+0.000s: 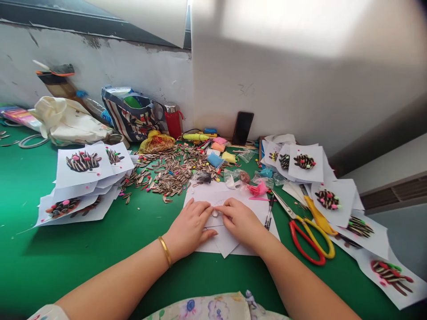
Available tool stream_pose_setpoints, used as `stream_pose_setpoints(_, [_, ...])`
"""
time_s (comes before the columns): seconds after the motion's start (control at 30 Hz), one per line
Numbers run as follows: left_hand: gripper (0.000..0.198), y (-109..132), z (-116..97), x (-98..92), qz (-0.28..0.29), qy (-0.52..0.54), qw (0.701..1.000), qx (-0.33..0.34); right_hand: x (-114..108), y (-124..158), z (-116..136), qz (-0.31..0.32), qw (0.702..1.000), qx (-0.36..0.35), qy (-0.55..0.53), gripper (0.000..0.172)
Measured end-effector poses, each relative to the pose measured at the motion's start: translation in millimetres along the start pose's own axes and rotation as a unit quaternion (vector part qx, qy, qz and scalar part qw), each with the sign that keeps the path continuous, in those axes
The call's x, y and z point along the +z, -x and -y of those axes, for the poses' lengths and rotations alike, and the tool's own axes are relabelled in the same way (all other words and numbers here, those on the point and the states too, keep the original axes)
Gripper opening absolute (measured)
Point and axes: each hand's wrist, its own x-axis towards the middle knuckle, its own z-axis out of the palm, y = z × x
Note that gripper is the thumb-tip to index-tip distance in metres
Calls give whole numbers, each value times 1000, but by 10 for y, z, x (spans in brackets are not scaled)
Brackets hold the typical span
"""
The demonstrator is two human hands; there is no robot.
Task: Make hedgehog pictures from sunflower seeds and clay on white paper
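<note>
A small lump of white clay point(215, 214) lies between my fingertips, above a sheet of white paper point(202, 193). My left hand point(192, 222) rests on the paper with its fingers stretched forward and its thumb apart; the index fingertip reaches the lump. From the other side, my right hand point(243, 222) has curled fingers and holds the lump at its edge, though its lower fingers are partly hidden. Faint drawn lines show on the smaller paper card point(226, 243) under my hands. Beyond them lie loose striped sunflower seeds point(173, 171) and soft clay in several colours.
Scissors point(307, 233) and a yellow utility knife point(318, 215) lie to the right, with a black pen point(269, 212) nearer. Cards with seed figures are stacked at left point(83, 162) and right point(328, 200). A phone point(243, 129) and a red flask point(172, 122) stand behind.
</note>
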Motion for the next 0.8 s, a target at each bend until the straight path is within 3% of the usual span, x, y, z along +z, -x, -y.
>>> stream_pose_setpoints(0.47, [58, -10, -24, -37, 9, 1, 1000, -10, 2, -17, -24, -5, 999, 31, -36, 36])
stream_pose_setpoints(0.8, [55, -10, -38, -33, 19, -13, 1000, -16, 27, -3, -22, 15, 1000, 9, -2, 34])
